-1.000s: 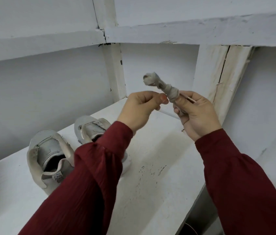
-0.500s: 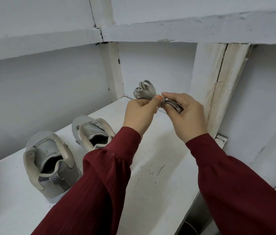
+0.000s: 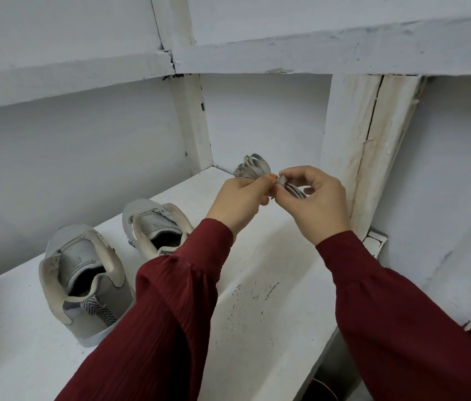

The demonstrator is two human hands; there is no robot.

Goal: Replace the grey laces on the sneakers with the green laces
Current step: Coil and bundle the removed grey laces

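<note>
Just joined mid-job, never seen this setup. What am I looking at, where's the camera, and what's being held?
There is no machine here: a person in dark red sleeves works with bare hands. The picture comes from a wide-angle camera worn on the head, looking forward and down, so the arms enter from the bottom. The left hand and right hand together pinch a bundle of grey laces above a white shelf. A nearer grey sneaker and a farther grey sneaker stand on that shelf to the left, heels toward the camera; no laces show in them. No green laces are in view.
</note>
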